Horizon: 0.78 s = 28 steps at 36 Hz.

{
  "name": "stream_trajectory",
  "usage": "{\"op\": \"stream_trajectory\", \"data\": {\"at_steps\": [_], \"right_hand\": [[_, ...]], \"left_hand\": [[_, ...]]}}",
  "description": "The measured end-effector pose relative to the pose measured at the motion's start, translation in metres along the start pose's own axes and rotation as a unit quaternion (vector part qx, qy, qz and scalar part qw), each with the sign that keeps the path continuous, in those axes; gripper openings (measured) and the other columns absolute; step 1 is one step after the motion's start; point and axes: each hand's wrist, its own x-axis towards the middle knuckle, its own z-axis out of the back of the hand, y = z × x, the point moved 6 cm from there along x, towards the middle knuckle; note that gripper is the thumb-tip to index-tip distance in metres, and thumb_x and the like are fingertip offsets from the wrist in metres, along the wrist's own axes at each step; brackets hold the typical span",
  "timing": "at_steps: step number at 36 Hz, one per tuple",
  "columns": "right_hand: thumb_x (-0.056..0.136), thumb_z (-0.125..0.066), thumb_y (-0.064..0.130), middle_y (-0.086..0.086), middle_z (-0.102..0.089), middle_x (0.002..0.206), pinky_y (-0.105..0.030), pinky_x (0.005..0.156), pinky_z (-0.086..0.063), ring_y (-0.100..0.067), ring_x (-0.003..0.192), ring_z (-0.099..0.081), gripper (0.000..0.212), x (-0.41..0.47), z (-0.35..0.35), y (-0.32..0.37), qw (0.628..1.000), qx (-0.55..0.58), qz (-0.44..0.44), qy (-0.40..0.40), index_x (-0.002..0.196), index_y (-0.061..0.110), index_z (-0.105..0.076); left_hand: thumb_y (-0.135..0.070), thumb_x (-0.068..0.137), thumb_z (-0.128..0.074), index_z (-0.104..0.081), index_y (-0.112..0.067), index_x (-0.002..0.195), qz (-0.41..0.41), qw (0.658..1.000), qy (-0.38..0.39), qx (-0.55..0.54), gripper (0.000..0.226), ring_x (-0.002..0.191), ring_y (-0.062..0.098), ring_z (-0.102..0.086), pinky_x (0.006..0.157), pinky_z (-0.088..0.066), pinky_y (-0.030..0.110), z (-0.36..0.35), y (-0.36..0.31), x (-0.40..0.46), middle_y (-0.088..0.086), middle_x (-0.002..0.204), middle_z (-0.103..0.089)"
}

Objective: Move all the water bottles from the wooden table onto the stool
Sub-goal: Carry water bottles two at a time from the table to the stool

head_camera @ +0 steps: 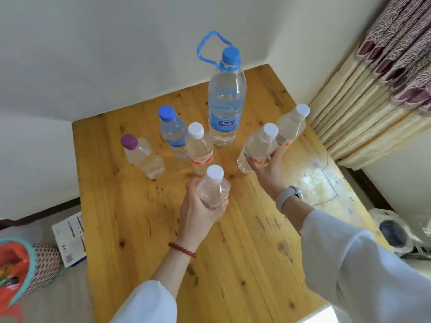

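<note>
Several water bottles stand on the wooden table (140,229). My left hand (200,213) grips a white-capped bottle (213,186) near the table's middle. My right hand (268,169) is wrapped around another white-capped bottle (258,145) further right. Behind it stands a third white-capped bottle (291,125). A large blue-capped bottle with a blue carry loop (225,99) rises at the back. To the left stand a red-labelled white-capped bottle (199,149), a small blue-capped bottle (173,131) and a purple-capped bottle (142,156). No stool is in view.
White walls close in behind the table. Patterned curtains (382,85) hang at the right. A mesh basket with an orange bag (28,269) and a booklet (70,238) lie on the floor at the left. A white appliance (396,231) sits low at the right.
</note>
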Motion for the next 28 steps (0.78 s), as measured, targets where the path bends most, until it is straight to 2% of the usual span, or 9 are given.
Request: {"op": "stream_trajectory", "data": {"at_steps": [6,9,12,16,18,20,22,24,28], "right_hand": [[0.078,-0.068,0.032,0.002,-0.050,0.123,-0.036,0.093,-0.046,-0.021,0.116,-0.051,0.061,-0.036,0.017,-0.009,0.999,-0.038,-0.011,0.018,0.127,0.016,-0.036],[0.077,-0.067,0.039,-0.005,-0.049,0.125,-0.044,0.097,-0.045,-0.024,0.116,-0.049,0.058,-0.066,0.036,-0.019,0.998,-0.050,-0.013,0.022,0.124,0.020,-0.038],[0.077,-0.067,0.041,-0.003,-0.049,0.117,-0.046,0.094,-0.046,-0.023,0.110,-0.050,0.048,-0.092,0.049,-0.023,0.997,-0.070,0.001,0.017,0.114,0.032,-0.038],[0.072,-0.060,0.060,0.010,-0.053,0.109,-0.032,0.085,-0.049,-0.016,0.103,-0.055,0.041,-0.143,0.107,-0.036,0.997,-0.069,0.000,-0.031,0.104,0.055,-0.035],[0.076,-0.060,0.056,0.014,-0.055,0.105,-0.019,0.079,-0.048,-0.007,0.097,-0.057,0.043,-0.166,0.139,-0.046,0.995,-0.076,-0.012,-0.068,0.110,0.043,-0.037],[0.078,-0.061,0.051,0.021,-0.053,0.101,-0.010,0.071,-0.046,0.003,0.090,-0.058,0.045,-0.192,0.172,-0.056,0.991,-0.081,-0.025,-0.105,0.112,0.030,-0.040],[0.079,-0.061,0.048,0.015,-0.056,0.098,-0.021,0.071,-0.051,-0.002,0.085,-0.060,0.048,-0.224,0.205,-0.069,0.987,-0.081,-0.046,-0.130,0.115,0.023,-0.041],[0.079,-0.061,0.047,0.004,-0.061,0.096,-0.036,0.070,-0.054,-0.013,0.081,-0.062,0.047,-0.267,0.243,-0.083,0.982,-0.072,-0.069,-0.163,0.112,0.021,-0.041],[0.077,-0.065,0.043,0.012,-0.063,0.089,-0.026,0.070,-0.049,-0.004,0.081,-0.061,0.040,-0.347,0.306,-0.111,0.963,-0.068,-0.109,-0.236,0.106,0.034,-0.040]], "left_hand": [[-0.047,0.066,-0.073,-0.031,-0.031,0.129,-0.015,1.000,0.009,-0.022,0.078,0.112,0.011,-0.049,0.086,-0.045,0.025,0.007,-0.008,-0.003,-0.009,0.123,-0.048],[-0.043,0.066,-0.076,-0.031,-0.037,0.128,-0.028,0.998,0.019,-0.053,0.076,0.114,0.006,-0.045,0.091,-0.041,0.022,0.001,-0.024,-0.009,-0.017,0.121,-0.045],[-0.038,0.066,-0.078,-0.037,-0.026,0.128,-0.029,0.997,0.022,-0.068,0.075,0.114,0.008,-0.045,0.094,-0.041,0.027,-0.005,-0.031,-0.011,-0.009,0.125,-0.047],[-0.046,0.066,-0.074,-0.039,-0.026,0.124,-0.065,0.990,0.090,-0.087,0.071,0.110,-0.007,-0.042,0.089,-0.041,0.015,-0.041,-0.067,-0.035,-0.027,0.119,-0.042],[-0.050,0.065,-0.071,-0.040,-0.025,0.124,-0.084,0.983,0.132,-0.093,0.072,0.111,-0.006,-0.043,0.089,-0.042,0.019,-0.064,-0.086,-0.050,-0.027,0.119,-0.042],[-0.052,0.065,-0.072,-0.039,-0.022,0.126,-0.105,0.974,0.179,-0.090,0.076,0.109,0.012,-0.049,0.087,-0.047,0.031,-0.090,-0.105,-0.069,-0.013,0.122,-0.047],[-0.053,0.065,-0.075,-0.039,-0.023,0.127,-0.130,0.960,0.232,-0.082,0.078,0.094,0.019,-0.053,0.079,-0.048,0.028,-0.119,-0.127,-0.094,-0.005,0.122,-0.049],[-0.055,0.064,-0.073,-0.039,-0.029,0.125,-0.164,0.941,0.286,-0.073,0.074,0.081,0.012,-0.051,0.070,-0.043,0.013,-0.151,-0.157,-0.132,-0.007,0.118,-0.051],[-0.046,0.066,-0.074,-0.037,-0.030,0.123,-0.199,0.906,0.367,-0.075,0.069,0.106,0.015,-0.053,0.086,-0.047,0.030,-0.205,-0.200,-0.206,-0.005,0.123,-0.052]]}}
